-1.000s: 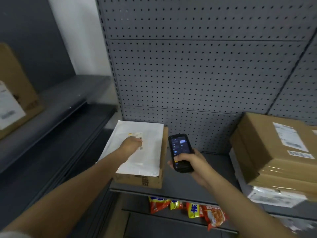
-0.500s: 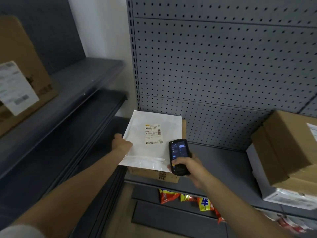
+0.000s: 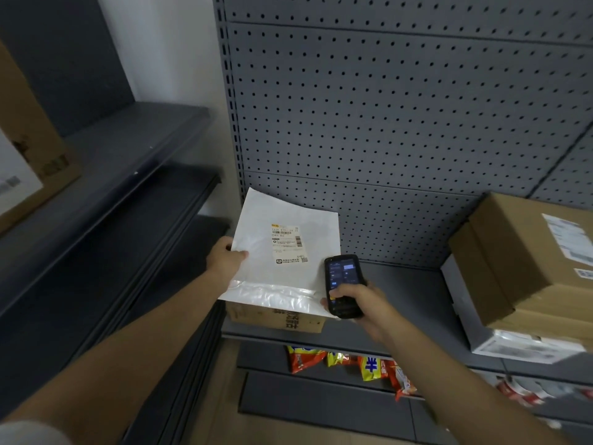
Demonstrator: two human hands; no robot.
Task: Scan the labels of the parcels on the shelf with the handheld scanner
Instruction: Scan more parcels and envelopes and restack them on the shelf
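The fingers (image 3: 240, 254) of our left hand (image 3: 224, 261) grip the left edge of the white mailer (image 3: 288, 252), thumb on top. The mailer lies on a brown box (image 3: 276, 317) on the shelf (image 3: 410, 293), in the lower middle of the frame, and its label (image 3: 288, 244) faces up. Our right hand (image 3: 359, 300) is closed around the handheld scanner (image 3: 342, 284), just right of the mailer, the lit screen toward us. At the right edge of the frame we see stacked cardboard parcels (image 3: 526, 261) on the same shelf. Snack packets (image 3: 349, 364) lie on the lower shelf, at the bottom middle.
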